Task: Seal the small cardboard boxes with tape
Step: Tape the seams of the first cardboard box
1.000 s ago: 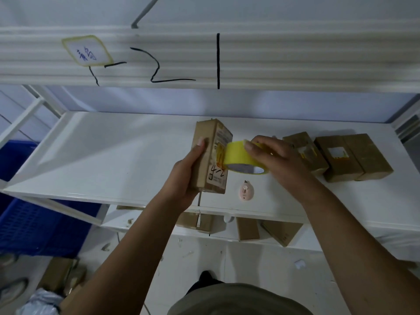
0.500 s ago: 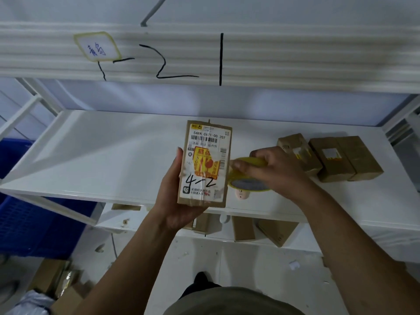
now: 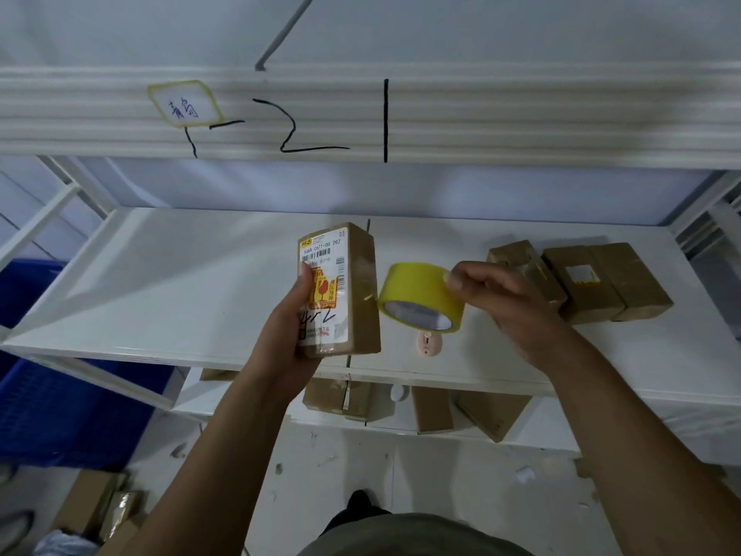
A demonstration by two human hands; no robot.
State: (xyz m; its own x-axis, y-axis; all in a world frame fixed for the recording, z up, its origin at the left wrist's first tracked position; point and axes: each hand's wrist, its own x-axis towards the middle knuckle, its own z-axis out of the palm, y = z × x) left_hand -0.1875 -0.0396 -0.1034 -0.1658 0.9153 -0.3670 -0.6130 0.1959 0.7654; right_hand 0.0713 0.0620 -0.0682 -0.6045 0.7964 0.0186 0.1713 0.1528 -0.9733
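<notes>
My left hand [image 3: 290,339] grips a small cardboard box [image 3: 353,290] and holds it upright. My palm wraps its lower left corner and my thumb presses across the printed label on its front. My right hand [image 3: 511,305] holds a yellow tape roll [image 3: 419,294], with my fingers [image 3: 461,278] curled onto its right rim. The roll hangs just right of the box, its left edge against the box's side, though I cannot tell whether they touch. Both are over the front part of the white shelf [image 3: 180,282]. Just under the roll, a small pink object [image 3: 428,343] lies on the shelf. Past my right hand, three more brown boxes [image 3: 625,282] sit in a row on the shelf. Other boxes [image 3: 431,411] lie on a lower shelf beneath my hands.
</notes>
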